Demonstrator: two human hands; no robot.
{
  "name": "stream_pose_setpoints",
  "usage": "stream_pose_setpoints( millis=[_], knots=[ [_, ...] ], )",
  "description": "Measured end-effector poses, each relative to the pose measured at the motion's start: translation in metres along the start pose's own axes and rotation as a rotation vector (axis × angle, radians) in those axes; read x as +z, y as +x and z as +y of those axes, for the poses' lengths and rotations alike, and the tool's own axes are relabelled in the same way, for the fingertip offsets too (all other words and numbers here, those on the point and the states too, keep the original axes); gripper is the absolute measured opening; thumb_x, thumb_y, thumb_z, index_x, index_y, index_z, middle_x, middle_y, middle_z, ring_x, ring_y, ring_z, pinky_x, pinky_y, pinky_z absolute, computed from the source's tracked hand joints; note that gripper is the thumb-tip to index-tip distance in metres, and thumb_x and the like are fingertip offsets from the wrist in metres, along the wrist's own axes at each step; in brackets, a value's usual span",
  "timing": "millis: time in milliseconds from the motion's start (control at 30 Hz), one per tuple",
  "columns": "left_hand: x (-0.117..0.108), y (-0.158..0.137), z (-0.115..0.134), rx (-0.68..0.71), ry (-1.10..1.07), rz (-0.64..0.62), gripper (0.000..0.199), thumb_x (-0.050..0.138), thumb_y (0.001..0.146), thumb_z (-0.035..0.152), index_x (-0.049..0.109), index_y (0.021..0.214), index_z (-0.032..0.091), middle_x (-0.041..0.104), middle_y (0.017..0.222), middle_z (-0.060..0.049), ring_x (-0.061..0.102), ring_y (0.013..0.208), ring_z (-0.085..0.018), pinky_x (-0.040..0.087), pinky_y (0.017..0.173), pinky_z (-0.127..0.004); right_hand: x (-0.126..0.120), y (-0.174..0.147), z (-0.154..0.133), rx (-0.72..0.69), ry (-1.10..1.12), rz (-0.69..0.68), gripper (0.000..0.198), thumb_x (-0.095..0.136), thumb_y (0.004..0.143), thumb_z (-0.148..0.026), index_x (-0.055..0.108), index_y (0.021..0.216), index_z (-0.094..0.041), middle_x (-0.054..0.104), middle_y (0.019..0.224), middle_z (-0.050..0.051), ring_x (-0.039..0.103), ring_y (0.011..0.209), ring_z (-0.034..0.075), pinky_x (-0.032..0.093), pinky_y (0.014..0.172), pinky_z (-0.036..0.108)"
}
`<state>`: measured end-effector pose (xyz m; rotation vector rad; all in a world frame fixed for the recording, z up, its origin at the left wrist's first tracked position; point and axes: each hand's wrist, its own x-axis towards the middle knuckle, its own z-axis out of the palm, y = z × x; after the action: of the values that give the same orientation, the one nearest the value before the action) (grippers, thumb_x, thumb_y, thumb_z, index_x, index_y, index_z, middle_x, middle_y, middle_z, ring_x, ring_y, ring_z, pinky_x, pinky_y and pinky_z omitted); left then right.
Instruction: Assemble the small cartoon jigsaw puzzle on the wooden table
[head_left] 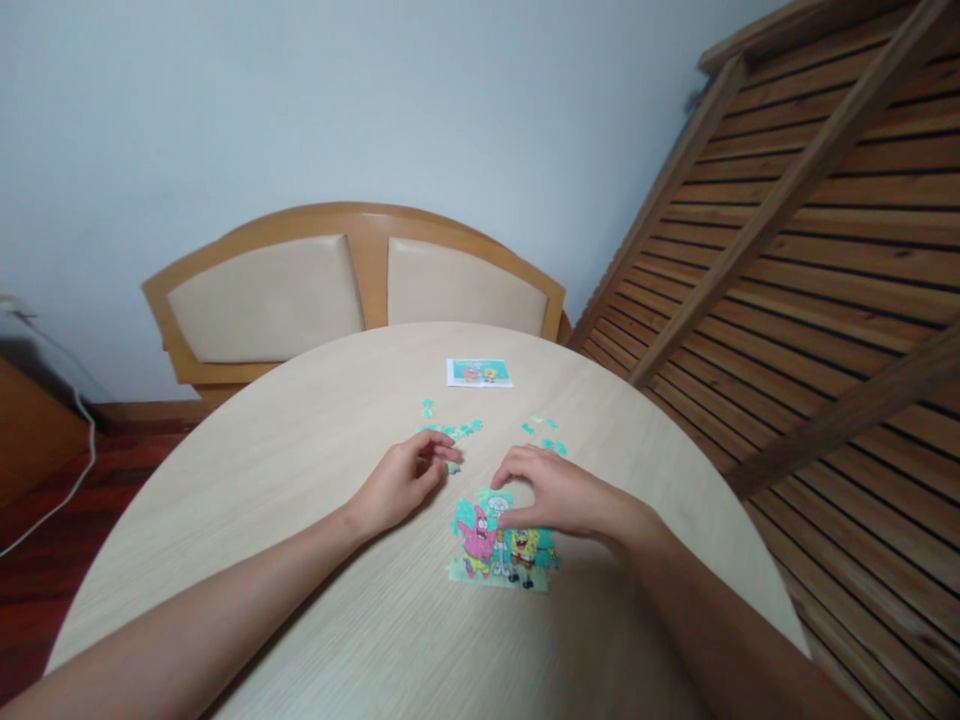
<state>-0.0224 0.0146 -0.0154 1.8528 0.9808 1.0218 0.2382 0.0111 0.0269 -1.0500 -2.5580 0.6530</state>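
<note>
Jigsaw [481,540] probably light, fragile at seams; hold by edges. Right hand [564,492]: fingers apart over far side. Left hand [399,482] by loose piece [453,468], can't tell if gripping.

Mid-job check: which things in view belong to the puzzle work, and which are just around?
Part of the job:
puzzle, right hand over its upper part
loose pieces, some near the left hand
picture card, probably the reference
table, as work surface

Just around:
headboard
slatted panel
cord
</note>
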Motion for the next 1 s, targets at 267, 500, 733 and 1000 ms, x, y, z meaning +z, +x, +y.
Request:
stream_pose_setpoints(
  millis=[267,500,733,1000],
  knots=[
    [-0.001,-0.002,0.006,-0.027,0.011,0.001,0.024,0.051,0.089,0.02,0.056,0.112,0.015,0.073,0.105,-0.011,0.069,0.097,-0.02,0.056,0.081,-0.033,0.001,0.001,0.005,0.043,-0.022,0.017,0.033,0.079,0.082,-0.039,0.071,0.107,-0.019,0.067,0.106,0.006,0.06,0.105,0.023,0.045,0.094,0.034],
    [0.002,-0.005,0.005,0.023,0.061,-0.038,0.024,0.049,0.089,0.017,0.057,0.111,0.014,0.073,0.1,-0.009,0.068,0.092,-0.017,0.055,0.083,-0.032,0.001,-0.001,0.02,0.089,-0.093,0.1,0.031,0.076,0.084,-0.04,0.071,0.107,-0.019,0.068,0.106,0.008,0.061,0.103,0.024,0.045,0.093,0.036],
    [0.002,-0.011,0.008,0.032,0.28,-0.112,0.032,0.051,0.081,0.011,0.065,0.109,0.02,0.074,0.106,-0.005,0.069,0.096,-0.019,0.054,0.09,-0.035,0.0,-0.001,0.022,0.096,-0.115,0.132,0.031,0.076,0.085,-0.041,0.071,0.105,-0.018,0.069,0.106,0.009,0.062,0.101,0.024,0.045,0.092,0.036],
    [0.003,-0.015,0.023,0.03,0.317,-0.143,0.032,0.053,0.082,0.013,0.066,0.11,0.02,0.074,0.097,-0.004,0.067,0.078,-0.017,0.054,0.077,-0.03,0.005,0.001,0.026,0.084,-0.115,0.154,0.032,0.075,0.085,-0.041,0.071,0.107,-0.018,0.068,0.107,0.009,0.062,0.102,0.024,0.046,0.092,0.036]
  ],
)
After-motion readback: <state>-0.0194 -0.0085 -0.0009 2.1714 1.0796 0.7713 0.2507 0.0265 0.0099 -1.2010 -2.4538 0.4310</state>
